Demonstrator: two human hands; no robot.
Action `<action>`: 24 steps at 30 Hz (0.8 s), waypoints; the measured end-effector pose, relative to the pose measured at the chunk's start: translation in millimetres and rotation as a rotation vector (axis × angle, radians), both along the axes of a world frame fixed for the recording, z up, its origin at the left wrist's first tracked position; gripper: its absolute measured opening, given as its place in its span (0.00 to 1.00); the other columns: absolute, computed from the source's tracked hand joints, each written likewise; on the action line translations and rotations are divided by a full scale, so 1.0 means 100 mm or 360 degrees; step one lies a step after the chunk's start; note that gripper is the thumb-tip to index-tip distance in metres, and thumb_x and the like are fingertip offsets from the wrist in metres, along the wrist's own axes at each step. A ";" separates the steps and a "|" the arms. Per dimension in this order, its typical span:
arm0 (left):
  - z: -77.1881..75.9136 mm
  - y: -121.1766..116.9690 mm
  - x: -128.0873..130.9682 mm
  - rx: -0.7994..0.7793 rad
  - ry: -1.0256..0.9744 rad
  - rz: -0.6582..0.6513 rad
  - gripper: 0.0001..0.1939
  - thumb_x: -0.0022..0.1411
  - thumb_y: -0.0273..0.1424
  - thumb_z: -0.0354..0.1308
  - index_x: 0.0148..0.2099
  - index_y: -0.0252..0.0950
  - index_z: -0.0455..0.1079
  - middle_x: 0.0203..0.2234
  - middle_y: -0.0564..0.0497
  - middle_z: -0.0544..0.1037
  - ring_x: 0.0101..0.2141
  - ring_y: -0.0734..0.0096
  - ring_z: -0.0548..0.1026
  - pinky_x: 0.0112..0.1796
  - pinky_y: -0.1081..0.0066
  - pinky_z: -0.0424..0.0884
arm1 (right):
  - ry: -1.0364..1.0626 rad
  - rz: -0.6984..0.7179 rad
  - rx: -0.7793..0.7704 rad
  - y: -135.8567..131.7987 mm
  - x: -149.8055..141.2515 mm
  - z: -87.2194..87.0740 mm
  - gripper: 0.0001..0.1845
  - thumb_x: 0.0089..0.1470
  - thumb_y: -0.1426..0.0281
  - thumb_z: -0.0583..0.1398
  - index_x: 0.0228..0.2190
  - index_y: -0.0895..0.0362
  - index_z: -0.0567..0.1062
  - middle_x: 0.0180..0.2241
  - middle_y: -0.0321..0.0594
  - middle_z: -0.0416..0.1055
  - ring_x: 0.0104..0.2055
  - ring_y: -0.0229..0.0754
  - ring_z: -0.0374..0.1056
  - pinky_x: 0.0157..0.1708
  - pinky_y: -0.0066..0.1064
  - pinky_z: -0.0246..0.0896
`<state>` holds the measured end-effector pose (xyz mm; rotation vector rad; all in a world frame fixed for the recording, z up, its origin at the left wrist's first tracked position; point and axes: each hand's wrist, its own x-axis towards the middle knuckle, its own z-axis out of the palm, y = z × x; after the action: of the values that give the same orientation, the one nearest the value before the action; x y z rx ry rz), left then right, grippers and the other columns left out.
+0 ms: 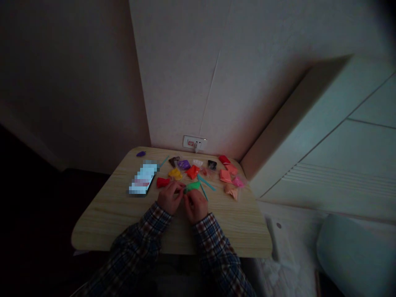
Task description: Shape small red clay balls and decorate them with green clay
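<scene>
My left hand [170, 198] and my right hand [196, 206] meet near the middle of the table, fingers closed in a pinch. Between the fingertips is the edge of a clear packet of green clay [194, 186], its bulk lying just beyond my right hand. A red lump of clay [162, 182] lies right by my left fingers. Beyond them are a yellow clay packet [175, 173] and an orange-red one [193, 172]. Flat blue-green strips [206, 182] and a thin blue-green stick [203, 192] lie close to the green packet. Exactly what the fingertips press is too small to see.
A lit phone [143, 178] lies on the left of the wooden table [102, 222]. More clay packets, including purple [183, 164], black [212, 164] and pink [238, 181], are spread along the back and right. Behind stands a wall with a socket [194, 142]; a white cabinet [328, 144] is at right.
</scene>
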<state>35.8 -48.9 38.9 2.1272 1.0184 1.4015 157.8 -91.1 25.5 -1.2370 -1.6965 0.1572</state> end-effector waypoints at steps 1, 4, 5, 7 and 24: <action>0.00 0.00 -0.01 -0.0020 -0.0029 0.0000 0.06 0.58 0.24 0.52 0.29 0.36 0.64 0.30 0.46 0.78 0.30 0.67 0.77 0.29 0.70 0.76 | 0.0015 0.0002 0.0003 0.00 -0.01 0.01 0.10 0.56 0.71 0.51 0.23 0.54 0.64 0.22 0.37 0.62 0.26 0.40 0.59 0.27 0.32 0.53; 0.03 0.02 -0.05 -0.0060 -0.0104 -0.0021 0.04 0.59 0.26 0.52 0.30 0.36 0.64 0.31 0.46 0.78 0.30 0.67 0.78 0.30 0.69 0.76 | 0.0076 -0.0015 -0.0003 -0.01 0.00 0.03 0.12 0.56 0.70 0.52 0.21 0.54 0.64 0.20 0.35 0.60 0.24 0.39 0.57 0.25 0.31 0.51; 0.05 0.02 -0.07 -0.0060 -0.0118 -0.0043 0.04 0.59 0.27 0.52 0.30 0.36 0.63 0.32 0.46 0.78 0.32 0.66 0.78 0.31 0.68 0.76 | 0.0099 -0.0025 -0.0011 -0.01 0.01 0.03 0.12 0.56 0.70 0.52 0.21 0.54 0.64 0.20 0.35 0.59 0.24 0.38 0.56 0.25 0.31 0.51; 0.09 0.01 -0.09 -0.0038 -0.0124 -0.0114 0.02 0.58 0.28 0.53 0.32 0.36 0.64 0.36 0.44 0.78 0.38 0.62 0.77 0.36 0.64 0.75 | 0.0143 -0.0041 -0.0030 -0.02 0.06 0.03 0.13 0.56 0.69 0.53 0.20 0.55 0.64 0.20 0.33 0.59 0.24 0.37 0.56 0.26 0.30 0.52; 0.04 0.00 -0.14 -0.0096 0.0048 -0.0379 0.20 0.49 0.24 0.56 0.47 0.36 0.69 0.40 0.44 0.76 0.42 0.58 0.73 0.45 0.59 0.70 | 0.0216 0.0064 -0.0077 0.01 0.17 0.00 0.13 0.59 0.62 0.55 0.33 0.60 0.71 0.30 0.35 0.70 0.30 0.34 0.67 0.34 0.33 0.66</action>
<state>22.2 -48.7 43.4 2.1499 0.7770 1.2140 175.2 -90.0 25.9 -1.2006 -1.6088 0.3014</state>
